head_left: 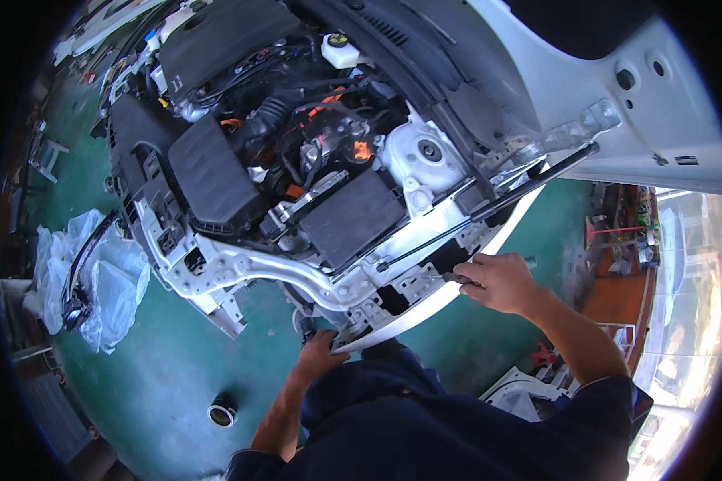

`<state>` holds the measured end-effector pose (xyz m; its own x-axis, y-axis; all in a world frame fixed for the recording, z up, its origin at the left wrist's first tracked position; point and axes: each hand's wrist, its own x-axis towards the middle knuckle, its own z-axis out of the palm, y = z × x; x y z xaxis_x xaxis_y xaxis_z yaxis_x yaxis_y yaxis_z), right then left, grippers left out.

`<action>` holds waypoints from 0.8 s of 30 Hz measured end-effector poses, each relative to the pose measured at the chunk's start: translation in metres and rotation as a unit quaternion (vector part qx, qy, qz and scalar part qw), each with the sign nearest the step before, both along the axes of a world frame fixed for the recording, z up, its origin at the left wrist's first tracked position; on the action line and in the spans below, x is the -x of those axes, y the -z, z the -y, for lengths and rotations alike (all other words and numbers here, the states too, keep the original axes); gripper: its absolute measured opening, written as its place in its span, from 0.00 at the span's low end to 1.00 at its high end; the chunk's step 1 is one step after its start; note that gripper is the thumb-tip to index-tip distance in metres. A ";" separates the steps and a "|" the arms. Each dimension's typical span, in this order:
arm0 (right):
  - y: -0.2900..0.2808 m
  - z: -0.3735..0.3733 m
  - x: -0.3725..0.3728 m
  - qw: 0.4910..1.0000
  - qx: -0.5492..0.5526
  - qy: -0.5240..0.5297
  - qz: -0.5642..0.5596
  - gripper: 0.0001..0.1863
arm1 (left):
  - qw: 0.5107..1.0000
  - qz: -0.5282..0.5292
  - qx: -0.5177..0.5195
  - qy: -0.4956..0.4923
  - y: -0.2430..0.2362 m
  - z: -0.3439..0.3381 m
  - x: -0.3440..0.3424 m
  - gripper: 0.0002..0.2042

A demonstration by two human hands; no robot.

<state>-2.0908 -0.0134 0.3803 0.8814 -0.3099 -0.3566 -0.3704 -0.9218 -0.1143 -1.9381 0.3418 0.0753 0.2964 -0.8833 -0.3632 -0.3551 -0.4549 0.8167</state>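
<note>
A white front fender (429,319) runs along the side of a car's open engine bay, close to my body. My right hand (499,283) is above the fender's upper edge, its fingers closed round a small dark-handled tool (459,278). The tool's tip points left toward the metal bracket (417,282) between the fender and the inner body rail; its exact kind is not clear. Low at the fender's front end, my left hand (317,354) has its fingers curled beside a dark part (306,326). Whatever those fingers grip is hidden.
A black hood strut (533,183) slants up to the raised white hood (674,112) at right. Black covers (208,172) and a strut tower (427,152) fill the bay. Clear plastic sheeting (108,280) and a round part (222,411) lie on the green floor.
</note>
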 end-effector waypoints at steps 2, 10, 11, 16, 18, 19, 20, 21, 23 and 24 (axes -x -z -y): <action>-0.008 0.002 0.007 0.999 -0.027 0.032 0.028 0.10 | 1.000 -0.015 -0.010 -0.007 0.003 0.001 0.001 0.37; -0.038 0.012 0.067 0.934 -0.087 0.281 0.202 0.15 | 0.999 -0.037 -0.010 -0.030 -0.012 0.002 0.000 0.36; -0.039 0.020 0.074 0.923 -0.075 0.306 0.218 0.14 | 0.999 -0.030 -0.027 -0.028 -0.019 0.003 0.001 0.36; -0.026 0.082 0.096 0.907 -0.030 0.325 0.266 0.14 | 0.996 0.061 -0.053 -0.038 -0.073 0.020 0.007 0.35; -0.014 0.110 0.102 0.909 -0.039 0.314 0.271 0.14 | 0.989 0.137 -0.027 -0.050 -0.098 0.034 0.023 0.35; -0.008 0.124 0.104 0.914 -0.044 0.301 0.269 0.14 | 0.983 0.175 -0.027 -0.053 -0.110 0.044 0.030 0.36; -0.002 0.136 0.106 0.917 -0.054 0.293 0.265 0.14 | 0.979 0.183 0.006 -0.085 -0.120 0.056 0.043 0.33; 0.004 0.146 0.108 0.918 -0.071 0.296 0.253 0.14 | 0.978 0.178 0.017 -0.107 -0.129 0.070 0.057 0.32; 0.011 0.162 0.107 0.930 -0.074 0.270 0.237 0.14 | 0.973 0.169 0.044 -0.153 -0.141 0.101 0.082 0.30; 0.012 0.168 0.106 0.935 -0.080 0.265 0.220 0.14 | 0.972 0.157 0.054 -0.169 -0.145 0.117 0.096 0.27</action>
